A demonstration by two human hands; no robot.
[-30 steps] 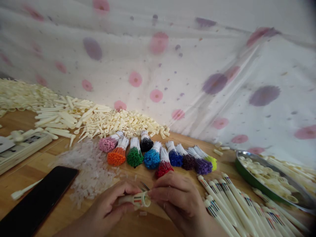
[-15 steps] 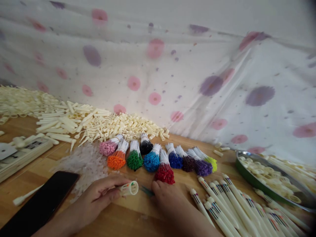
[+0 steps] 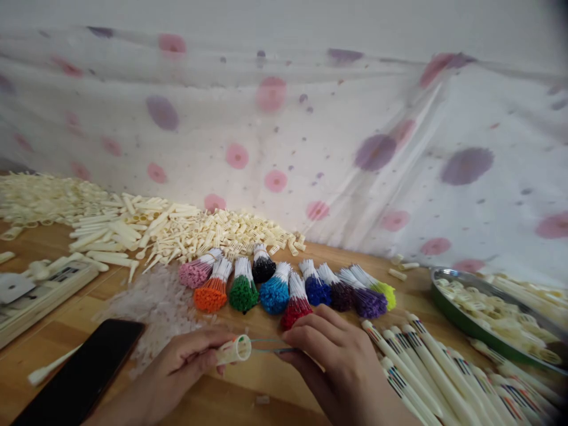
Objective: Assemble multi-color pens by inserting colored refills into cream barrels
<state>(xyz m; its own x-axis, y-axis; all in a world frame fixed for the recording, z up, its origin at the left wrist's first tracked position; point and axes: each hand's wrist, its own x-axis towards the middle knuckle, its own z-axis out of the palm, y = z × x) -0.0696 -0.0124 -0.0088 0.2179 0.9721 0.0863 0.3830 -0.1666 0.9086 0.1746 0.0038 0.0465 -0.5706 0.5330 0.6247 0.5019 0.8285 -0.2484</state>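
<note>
Two hands work close together: my left hand (image 3: 177, 370) grips a cream pen barrel (image 3: 234, 350), open end toward 3 o'clock, while my right hand (image 3: 337, 361) pinches a thin refill (image 3: 266, 349) at its mouth. Barrel seems light and stiff; refill looks bendy, best pinched near the tip. Colored refill bundles (image 3: 275, 293) lie at 12 o'clock.

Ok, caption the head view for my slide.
Left hand holds cream pen barrel; right hand feeds thin refill beside coloured refill bundles.

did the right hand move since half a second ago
Yes. The right hand lifted off the table beside the red bundle and now pinches thin refills at the open end of the pen barrel.
</note>
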